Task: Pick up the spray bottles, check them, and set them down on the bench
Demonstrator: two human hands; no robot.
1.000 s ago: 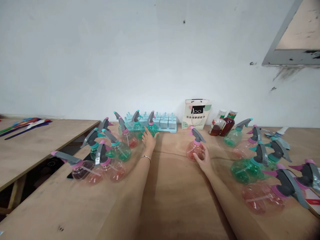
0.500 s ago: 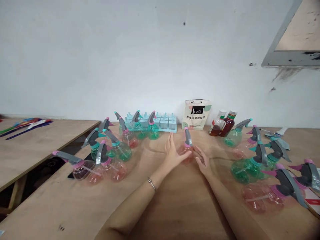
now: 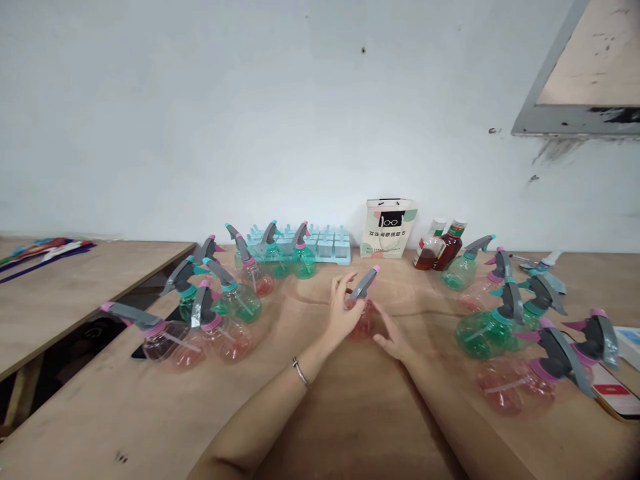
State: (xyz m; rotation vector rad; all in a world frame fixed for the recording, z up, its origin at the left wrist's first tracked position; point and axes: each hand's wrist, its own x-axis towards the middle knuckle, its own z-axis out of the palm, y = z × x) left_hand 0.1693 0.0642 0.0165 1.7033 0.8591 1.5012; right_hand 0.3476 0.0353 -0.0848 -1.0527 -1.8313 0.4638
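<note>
Before me on the wooden table is a round, see-through pink spray bottle (image 3: 361, 325) with a grey trigger head and pink nozzle tip, its head leaning up to the right. My left hand (image 3: 344, 313) is closed around the bottle's neck, thumb across the front and fingers on the left side. A bracelet circles that wrist. At the bottle's right side, my right hand (image 3: 394, 339) has its fingers stretched out by the pink body; whether they touch it I cannot tell.
Pink and green spray bottles stand in groups, some at left (image 3: 231, 337), others at right (image 3: 537, 383). Along the wall are a light-blue popsicle mould (image 3: 334, 250), a paper bag (image 3: 387, 230) and two sauce-like bottles (image 3: 450, 245). A phone (image 3: 613, 393) lies at right.
The pink spray bottle has come slightly nearer and left, and its head has turned to point up right. My left hand has closed on its neck; my right hand has moved a little left and nearer.
</note>
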